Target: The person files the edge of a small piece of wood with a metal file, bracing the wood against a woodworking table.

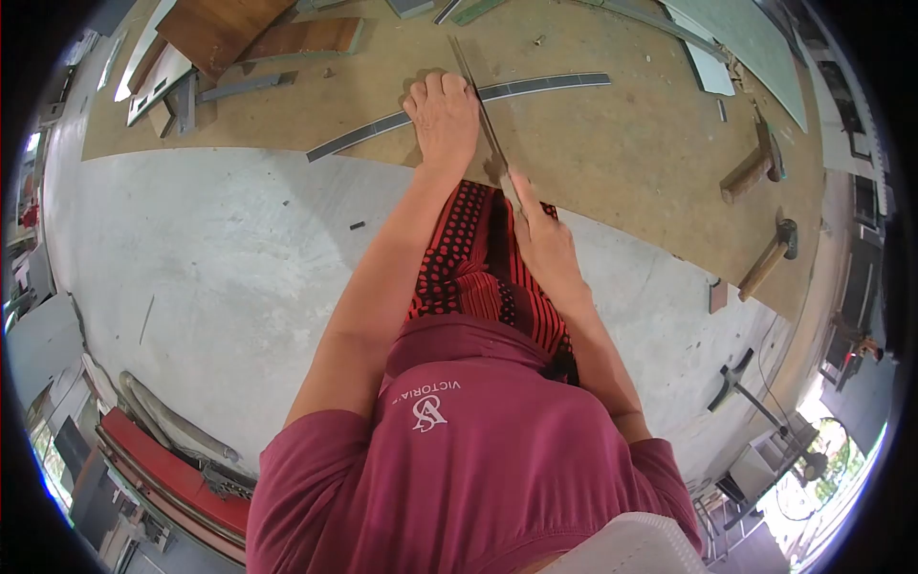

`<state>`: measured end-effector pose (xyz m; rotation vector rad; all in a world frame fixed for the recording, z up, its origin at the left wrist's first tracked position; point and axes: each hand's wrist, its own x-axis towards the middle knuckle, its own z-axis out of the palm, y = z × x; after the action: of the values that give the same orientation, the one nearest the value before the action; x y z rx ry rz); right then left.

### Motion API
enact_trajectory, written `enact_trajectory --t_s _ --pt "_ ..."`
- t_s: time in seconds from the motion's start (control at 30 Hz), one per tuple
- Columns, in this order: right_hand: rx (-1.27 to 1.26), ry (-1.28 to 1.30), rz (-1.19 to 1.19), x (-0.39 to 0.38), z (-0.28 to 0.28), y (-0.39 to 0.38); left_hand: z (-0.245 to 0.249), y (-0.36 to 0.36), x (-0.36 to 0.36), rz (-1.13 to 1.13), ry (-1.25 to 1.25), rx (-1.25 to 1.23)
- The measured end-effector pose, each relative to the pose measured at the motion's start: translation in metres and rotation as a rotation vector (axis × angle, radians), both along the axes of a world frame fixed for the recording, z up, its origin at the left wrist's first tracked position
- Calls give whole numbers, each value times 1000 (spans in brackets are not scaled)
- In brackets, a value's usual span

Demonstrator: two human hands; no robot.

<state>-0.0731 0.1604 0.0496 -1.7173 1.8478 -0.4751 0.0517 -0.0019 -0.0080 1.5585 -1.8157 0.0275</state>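
Observation:
My left hand [446,115] presses down on a long dark grey strip [545,85] with light edges, its fingers bent over the strip near the middle. The strip lies slanting across a brown board [316,57]. In my right hand [545,239] is the near end of a long thin saw [486,124], seen almost edge-on. Its blade points away from me and crosses the strip just right of my left fingers. My right fingers are closed, and the handle is mostly hidden under them.
Two hammers lie at the right, one [755,165] farther off and one [770,258] nearer. Brown wood pieces [225,36] are stacked at the back left. A pale panel [751,57] covers the back right. Grey floor [220,258] shows before the board.

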Motion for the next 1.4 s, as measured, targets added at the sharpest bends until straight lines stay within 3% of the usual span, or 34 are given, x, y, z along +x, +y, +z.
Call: enact_trajectory --t_s 0.13,0.2,0.33,0.53,0.6,0.73,0.93,1.03,1.1,1.13,1.2,1.33,1.4 --pt "80 -75 -64 -11 -2 49 -2 1 2 -6 -2 9" --pt "3 -166 -70 -13 -1 58 -3 2 3 -22 10 -15" --pt "110 11 -28 -6 -1 19 1 1 -1 -9 8 2" --pt "-282 -10 8 -1 -14 -3 0 1 1 -3 -3 18" --pt "129 -23 -56 -6 -1 26 0 2 0 14 -13 49" --pt "49 -153 -76 -10 -2 56 -3 2 2 -9 -1 12" --pt "-4 -36 -19 -2 -5 -5 1 2 1 -8 4 21" --pt "40 -41 5 -1 5 -13 1 1 2 -6 3 24" --pt "335 -59 -39 -5 21 6 -1 1 0 7 0 41" --pt "343 -58 -35 -9 15 20 0 1 0 0 2 33" --pt "-16 -178 -44 -14 0 45 -1 3 2 -9 -2 37" --pt "-7 -208 -52 -13 7 31 -1 1 0 -13 -8 14" --pt "317 -30 -8 -5 20 -2 -1 0 -1 8 -16 6"
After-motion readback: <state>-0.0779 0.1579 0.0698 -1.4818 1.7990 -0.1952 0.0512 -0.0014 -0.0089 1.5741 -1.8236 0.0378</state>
